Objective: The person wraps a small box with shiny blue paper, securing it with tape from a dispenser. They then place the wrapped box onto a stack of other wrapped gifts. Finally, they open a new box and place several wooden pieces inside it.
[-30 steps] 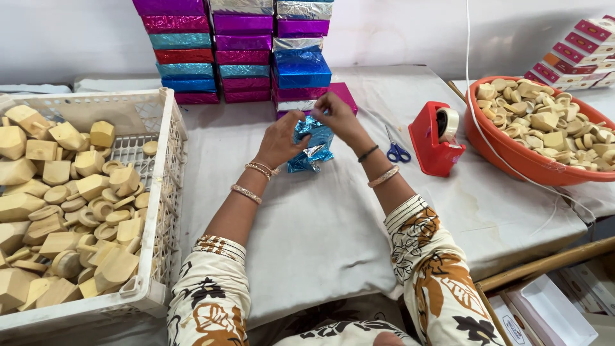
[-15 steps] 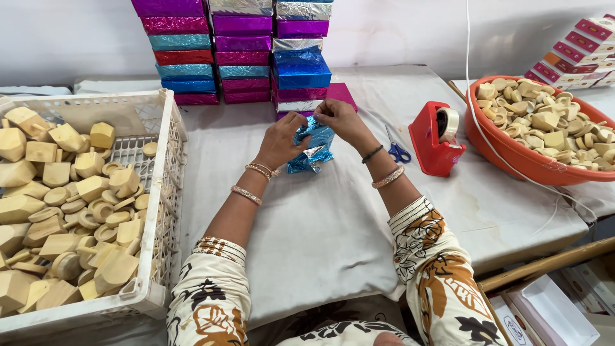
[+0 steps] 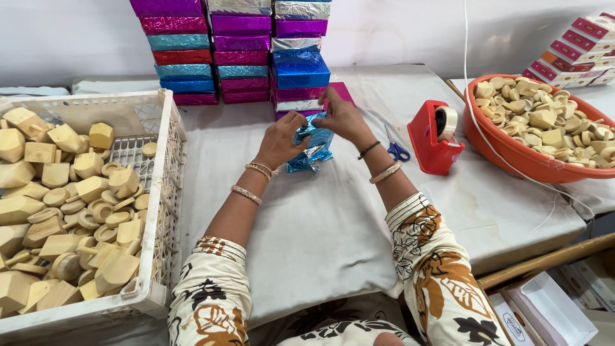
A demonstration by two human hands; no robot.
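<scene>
Nearest to the camera, two patterned sleeves are seen, and at the bottom right some cardboard boxes [image 3: 551,311] are cut off by the picture edge. On the left a white plastic crate [image 3: 168,192] is filled with pale wooden blocks [image 3: 61,205]; its left part is out of view. The desk [image 3: 320,224] is covered with a light cloth.

Further away, a small packet in blue foil [image 3: 312,146] is held just above the cloth, in the middle of the desk. It is gripped by the left hand [image 3: 280,140] from its left side, with the fingers closed on the foil. The right hand [image 3: 343,118] is pinching the upper edge of the foil; what is inside the wrapping is hidden.

To the right stand a red tape dispenser [image 3: 435,138] and blue-handled scissors [image 3: 397,151], partly hidden by the right wrist. An orange basin [image 3: 512,157] with wooden pieces is cut off at the right.

At the back, stacks of foil-wrapped boxes [image 3: 240,51] are leaning on the wall, their tops out of frame.
</scene>
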